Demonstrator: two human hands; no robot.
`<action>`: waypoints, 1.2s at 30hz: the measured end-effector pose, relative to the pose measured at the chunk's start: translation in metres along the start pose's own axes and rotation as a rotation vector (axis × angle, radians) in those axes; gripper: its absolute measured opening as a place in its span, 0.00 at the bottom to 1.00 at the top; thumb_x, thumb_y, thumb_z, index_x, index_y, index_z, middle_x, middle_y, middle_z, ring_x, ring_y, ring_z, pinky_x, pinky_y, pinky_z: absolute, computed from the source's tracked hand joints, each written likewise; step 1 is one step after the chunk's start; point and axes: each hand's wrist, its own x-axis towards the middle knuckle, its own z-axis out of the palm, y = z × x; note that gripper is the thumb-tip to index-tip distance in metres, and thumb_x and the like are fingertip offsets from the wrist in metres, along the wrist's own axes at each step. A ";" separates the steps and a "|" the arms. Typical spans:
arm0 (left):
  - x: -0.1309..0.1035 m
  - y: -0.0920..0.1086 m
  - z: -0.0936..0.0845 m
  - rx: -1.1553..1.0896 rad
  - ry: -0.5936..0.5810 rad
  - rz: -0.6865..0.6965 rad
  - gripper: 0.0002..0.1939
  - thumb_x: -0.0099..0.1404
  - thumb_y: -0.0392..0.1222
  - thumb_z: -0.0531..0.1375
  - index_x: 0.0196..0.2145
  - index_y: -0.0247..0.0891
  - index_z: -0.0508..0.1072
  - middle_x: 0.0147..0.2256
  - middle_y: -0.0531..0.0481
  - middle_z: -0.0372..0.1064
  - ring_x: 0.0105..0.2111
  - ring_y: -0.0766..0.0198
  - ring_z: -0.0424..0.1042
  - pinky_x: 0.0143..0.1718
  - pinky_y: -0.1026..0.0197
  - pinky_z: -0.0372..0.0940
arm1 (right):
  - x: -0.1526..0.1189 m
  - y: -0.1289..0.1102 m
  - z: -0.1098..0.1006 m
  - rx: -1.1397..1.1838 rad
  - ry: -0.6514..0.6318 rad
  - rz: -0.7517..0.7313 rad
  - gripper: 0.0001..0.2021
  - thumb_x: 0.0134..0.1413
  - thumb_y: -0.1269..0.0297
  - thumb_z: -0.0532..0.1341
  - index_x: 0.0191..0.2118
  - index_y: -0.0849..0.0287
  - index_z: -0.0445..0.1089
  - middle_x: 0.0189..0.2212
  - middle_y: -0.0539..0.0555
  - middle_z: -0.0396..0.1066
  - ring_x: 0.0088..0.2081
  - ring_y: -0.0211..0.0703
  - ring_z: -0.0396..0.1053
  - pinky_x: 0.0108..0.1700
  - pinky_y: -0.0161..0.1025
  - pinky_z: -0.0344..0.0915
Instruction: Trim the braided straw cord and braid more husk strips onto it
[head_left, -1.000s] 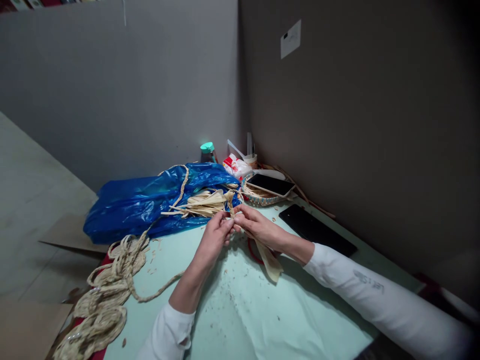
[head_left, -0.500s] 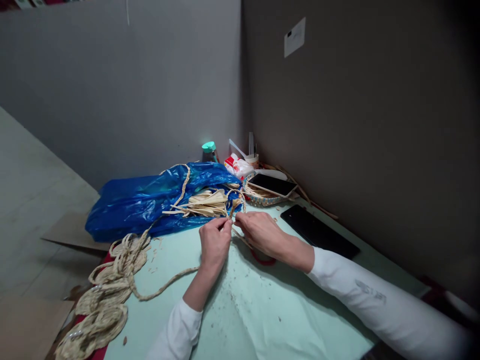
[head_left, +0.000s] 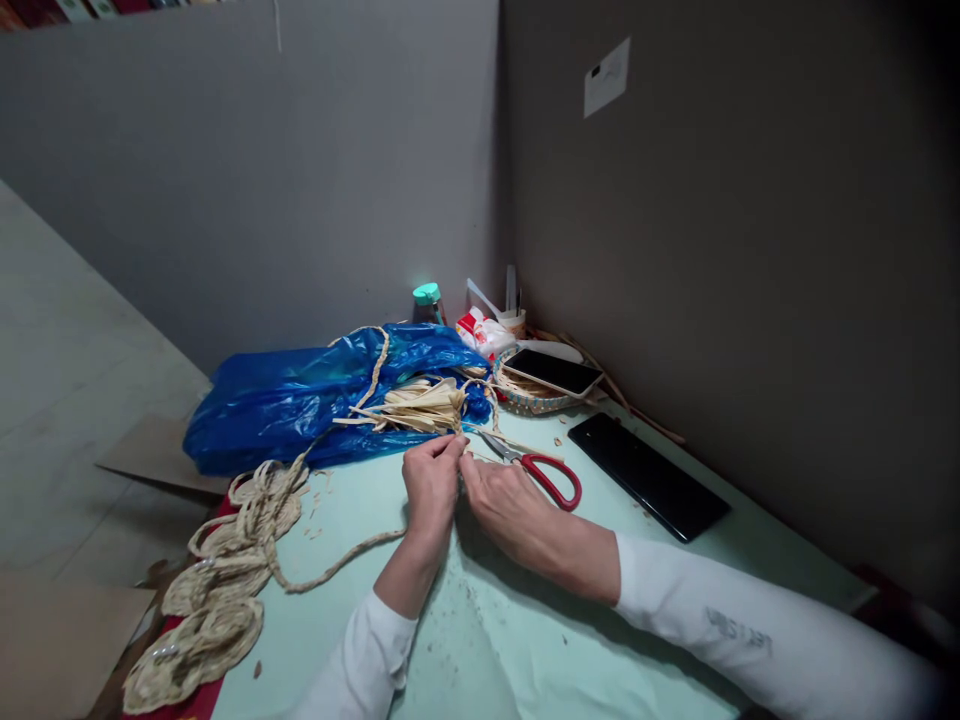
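My left hand [head_left: 433, 485] pinches a braided straw cord [head_left: 337, 566] at the middle of the table. Against it, my right hand [head_left: 506, 505] has its fingers closed on the straw strands at the same spot; the fingertips partly hide the strands. The finished cord trails left from under my left hand to a pile of coiled braid [head_left: 217, 590]. Just beyond my right hand lie red-handled scissors [head_left: 551, 480], touched by neither hand. Loose pale straw strips [head_left: 420, 405] spill from a blue plastic bag [head_left: 277, 405] behind my hands.
A black phone [head_left: 649, 475] lies to the right. Another phone [head_left: 555, 370] rests on a small woven basket [head_left: 525, 402]. A jar with a green lid [head_left: 427, 295], a red and white packet [head_left: 484, 332] and a cup [head_left: 513, 320] stand by the grey partitions.
My right hand has come lower and nearer, beside my left fingers, uncovering the scissors. My left hand keeps its pinch. The view has shifted slightly.
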 end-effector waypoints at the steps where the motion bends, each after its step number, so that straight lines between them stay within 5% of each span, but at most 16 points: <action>1: 0.000 0.000 0.000 -0.047 -0.011 -0.034 0.11 0.51 0.44 0.62 0.28 0.33 0.80 0.25 0.49 0.75 0.26 0.61 0.69 0.31 0.61 0.63 | 0.000 -0.001 0.002 0.028 -0.019 -0.010 0.15 0.55 0.80 0.46 0.47 0.67 0.61 0.34 0.62 0.68 0.29 0.47 0.65 0.26 0.42 0.56; 6: 0.001 0.009 -0.004 -0.229 -0.058 -0.168 0.11 0.46 0.44 0.64 0.25 0.32 0.77 0.18 0.54 0.66 0.18 0.69 0.60 0.21 0.66 0.55 | 0.007 0.006 0.003 0.478 -0.028 0.014 0.10 0.59 0.70 0.51 0.44 0.64 0.65 0.29 0.58 0.71 0.23 0.42 0.63 0.26 0.39 0.54; 10: 0.005 0.014 -0.008 -0.295 -0.143 -0.191 0.10 0.44 0.44 0.65 0.20 0.33 0.73 0.17 0.55 0.64 0.18 0.70 0.60 0.21 0.67 0.54 | 0.018 0.034 -0.012 0.846 0.191 0.297 0.13 0.64 0.61 0.51 0.34 0.60 0.70 0.25 0.53 0.72 0.26 0.40 0.66 0.32 0.37 0.57; 12: 0.005 0.015 -0.007 -0.294 -0.192 -0.188 0.10 0.44 0.43 0.66 0.20 0.32 0.74 0.17 0.54 0.64 0.18 0.70 0.61 0.22 0.67 0.55 | 0.022 0.051 -0.016 0.885 0.276 0.418 0.12 0.62 0.59 0.54 0.37 0.60 0.71 0.26 0.52 0.71 0.27 0.40 0.66 0.34 0.37 0.58; 15: 0.001 0.015 -0.003 -0.257 -0.250 -0.159 0.09 0.45 0.41 0.67 0.22 0.32 0.77 0.18 0.53 0.66 0.20 0.70 0.61 0.23 0.66 0.54 | 0.026 0.070 -0.014 0.819 0.326 0.394 0.13 0.58 0.56 0.59 0.42 0.60 0.73 0.33 0.54 0.72 0.35 0.43 0.66 0.39 0.38 0.57; 19: -0.005 0.017 0.000 -0.186 -0.323 -0.108 0.07 0.47 0.40 0.68 0.19 0.32 0.77 0.18 0.53 0.67 0.21 0.69 0.60 0.26 0.66 0.55 | 0.028 0.078 -0.001 1.066 0.176 0.296 0.16 0.57 0.54 0.59 0.27 0.61 0.73 0.25 0.50 0.67 0.30 0.39 0.62 0.34 0.36 0.54; 23: -0.011 0.019 0.003 -0.150 -0.376 -0.061 0.06 0.52 0.40 0.66 0.26 0.34 0.80 0.25 0.50 0.74 0.28 0.64 0.67 0.32 0.64 0.60 | 0.030 0.072 0.015 1.581 0.167 0.508 0.17 0.49 0.53 0.63 0.21 0.62 0.67 0.18 0.47 0.62 0.23 0.35 0.57 0.28 0.35 0.52; 27: -0.014 0.019 0.007 -0.091 -0.314 0.062 0.07 0.55 0.39 0.64 0.29 0.35 0.81 0.25 0.49 0.75 0.30 0.61 0.70 0.37 0.61 0.61 | 0.032 0.066 0.027 1.704 0.222 0.640 0.19 0.49 0.51 0.62 0.20 0.59 0.60 0.14 0.44 0.54 0.18 0.32 0.50 0.23 0.34 0.47; 31: -0.012 0.017 0.005 -0.114 -0.290 0.022 0.07 0.54 0.40 0.65 0.27 0.34 0.80 0.24 0.49 0.75 0.30 0.60 0.71 0.37 0.60 0.63 | 0.032 0.063 0.022 1.802 0.161 0.589 0.19 0.49 0.48 0.63 0.23 0.60 0.62 0.19 0.46 0.60 0.21 0.33 0.56 0.25 0.33 0.53; 36: -0.007 0.015 0.001 -0.205 -0.293 -0.026 0.09 0.54 0.41 0.64 0.33 0.34 0.75 0.22 0.51 0.72 0.25 0.62 0.71 0.30 0.61 0.64 | 0.026 0.057 0.009 1.902 -0.084 0.340 0.17 0.52 0.50 0.63 0.38 0.59 0.64 0.28 0.47 0.62 0.29 0.35 0.62 0.32 0.34 0.60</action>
